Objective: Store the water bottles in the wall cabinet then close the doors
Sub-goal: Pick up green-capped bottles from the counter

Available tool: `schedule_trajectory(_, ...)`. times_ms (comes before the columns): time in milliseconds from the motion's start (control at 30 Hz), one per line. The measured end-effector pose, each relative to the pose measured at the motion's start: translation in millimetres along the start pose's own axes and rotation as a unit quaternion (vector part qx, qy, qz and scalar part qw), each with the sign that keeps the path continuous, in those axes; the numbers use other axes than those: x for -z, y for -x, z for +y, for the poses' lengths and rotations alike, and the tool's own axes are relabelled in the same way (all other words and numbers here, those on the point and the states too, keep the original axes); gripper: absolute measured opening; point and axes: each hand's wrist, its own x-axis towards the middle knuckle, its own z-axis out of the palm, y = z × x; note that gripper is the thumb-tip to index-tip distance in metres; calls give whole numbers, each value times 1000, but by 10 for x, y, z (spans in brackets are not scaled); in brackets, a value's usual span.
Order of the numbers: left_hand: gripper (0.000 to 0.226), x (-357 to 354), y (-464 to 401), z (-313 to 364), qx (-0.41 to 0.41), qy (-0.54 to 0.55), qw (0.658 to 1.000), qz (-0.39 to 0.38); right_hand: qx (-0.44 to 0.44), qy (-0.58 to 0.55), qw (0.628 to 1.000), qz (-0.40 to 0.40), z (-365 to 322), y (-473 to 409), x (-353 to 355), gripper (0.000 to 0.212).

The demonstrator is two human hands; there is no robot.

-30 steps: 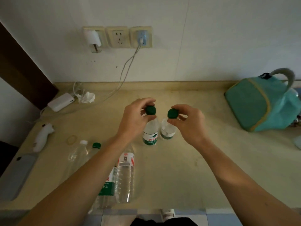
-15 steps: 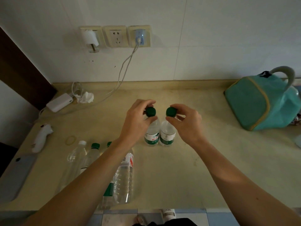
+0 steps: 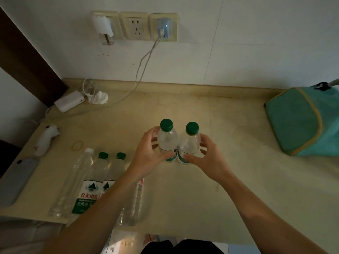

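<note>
Two small green-capped water bottles stand upright side by side at the middle of the counter. My left hand [image 3: 148, 153] curls round the body of the left bottle [image 3: 167, 140]. My right hand [image 3: 205, 156] curls round the body of the right bottle [image 3: 189, 142]. Both caps are uncovered. Several more bottles lie flat at the front left: a white-capped one [image 3: 73, 182], two green-capped ones [image 3: 91, 184] [image 3: 113, 171], and another [image 3: 131, 208] partly under my left forearm. The wall cabinet is out of view.
A teal bag [image 3: 300, 121] sits at the right. A white power bank [image 3: 68, 101], crumpled tissue [image 3: 100, 98] and cable lie at the back left. A white handheld device [image 3: 45, 140], a rubber band [image 3: 77, 145] and a grey phone [image 3: 16, 182] are at the left edge. Wall sockets [image 3: 134, 26] are above.
Both hands slid down from the green caps to the bottle bodies. The view moved closer and looks more steeply down on the counter.
</note>
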Motion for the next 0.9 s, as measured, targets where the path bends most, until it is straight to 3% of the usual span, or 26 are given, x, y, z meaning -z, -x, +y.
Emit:
schedule_trajectory(267, 74, -335, -22, -184, 39, 42, 996, 64, -3, -26, 1000, -9, 166, -190, -188, 61)
schedule_trajectory(467, 68, -394, -32, -224, 40, 34, 994, 92, -8, -39, 999, 26, 276, -173, -281, 71)
schedule_trajectory(667, 65, -344, 48, -184, 28, 29, 994, 103, -18, -84, 995, 55, 262, -116, -330, 64)
schedule_trajectory(900, 65, -62, 445, 206, -40, 73, 990, 115, 42, -113, 988, 94, -241, 298, -100, 70)
